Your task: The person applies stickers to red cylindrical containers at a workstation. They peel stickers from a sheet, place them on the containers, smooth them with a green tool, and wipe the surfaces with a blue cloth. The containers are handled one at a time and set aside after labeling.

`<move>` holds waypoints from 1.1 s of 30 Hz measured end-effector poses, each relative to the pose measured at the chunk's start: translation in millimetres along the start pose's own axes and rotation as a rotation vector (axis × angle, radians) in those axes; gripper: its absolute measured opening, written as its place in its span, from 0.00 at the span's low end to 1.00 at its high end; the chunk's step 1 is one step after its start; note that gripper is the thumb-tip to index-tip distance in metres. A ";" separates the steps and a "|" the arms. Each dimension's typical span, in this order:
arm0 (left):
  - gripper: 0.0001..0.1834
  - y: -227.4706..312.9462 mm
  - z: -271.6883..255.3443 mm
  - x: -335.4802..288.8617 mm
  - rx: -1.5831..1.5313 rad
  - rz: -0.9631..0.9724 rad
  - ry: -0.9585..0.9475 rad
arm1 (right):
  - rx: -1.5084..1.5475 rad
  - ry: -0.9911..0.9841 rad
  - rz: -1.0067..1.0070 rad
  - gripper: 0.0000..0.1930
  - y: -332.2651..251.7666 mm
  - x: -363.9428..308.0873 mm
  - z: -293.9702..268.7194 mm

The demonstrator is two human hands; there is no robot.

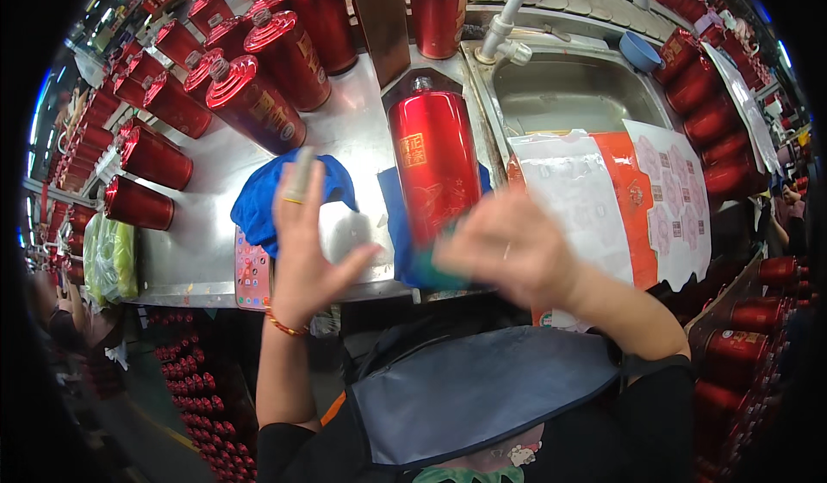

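A shiny red bottle (435, 151) with a gold label patch lies in front of me, its neck pointing away, over a blue cloth (399, 225). My right hand (517, 250) is at its near end, fingers curled in and smeared by motion. Something flat and green (444, 272) shows under those fingers; its kind cannot be made out. My left hand (303, 263) is raised left of the bottle, fingers stretched and apart, holding nothing. A pale finger cot (298, 176) covers one fingertip. Behind that hand lies a crumpled blue cloth (258, 199).
Several red bottles (258, 104) stand at the back left of the metal table (185, 242). A phone (251, 272) lies near its front edge. To the right are a sink (573, 95) with a tap (504, 35), sticker sheets (672, 190), a blue bowl (640, 51) and stacked bottles.
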State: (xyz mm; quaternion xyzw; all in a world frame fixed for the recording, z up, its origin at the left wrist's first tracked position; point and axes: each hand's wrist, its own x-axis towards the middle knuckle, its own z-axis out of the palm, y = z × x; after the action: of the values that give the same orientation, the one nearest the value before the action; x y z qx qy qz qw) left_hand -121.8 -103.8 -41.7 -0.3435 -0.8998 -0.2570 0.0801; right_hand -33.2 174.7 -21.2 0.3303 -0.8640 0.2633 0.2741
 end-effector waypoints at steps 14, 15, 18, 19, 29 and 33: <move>0.59 54.7 18.7 3.2 -0.084 0.188 -0.058 | 0.469 0.417 1.099 0.15 8.9 -83.4 -117.2; 0.59 63.9 28.1 3.7 -0.092 0.214 -0.066 | 0.442 0.378 1.108 0.17 26.2 -85.5 -122.9; 0.57 78.5 53.7 5.3 -0.093 0.260 -0.033 | 0.466 0.137 1.229 0.24 79.6 -84.9 -133.3; 0.56 77.8 58.0 4.5 -0.075 0.265 -0.005 | 0.453 0.016 1.255 0.24 98.2 -80.6 -129.2; 0.53 79.4 72.6 -28.0 -0.164 0.115 0.080 | -0.154 -0.552 0.938 0.18 194.2 -58.9 -79.8; 0.53 72.2 90.7 -41.2 -0.158 0.135 0.197 | -0.244 -0.596 0.874 0.17 172.3 -51.6 -84.5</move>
State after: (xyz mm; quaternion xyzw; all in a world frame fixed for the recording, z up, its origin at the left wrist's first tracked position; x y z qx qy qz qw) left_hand -40.3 -35.0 -103.1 -0.3815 -0.8394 -0.3536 0.1577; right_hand -98.5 361.3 -41.7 -0.0334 -0.9854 0.1455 -0.0816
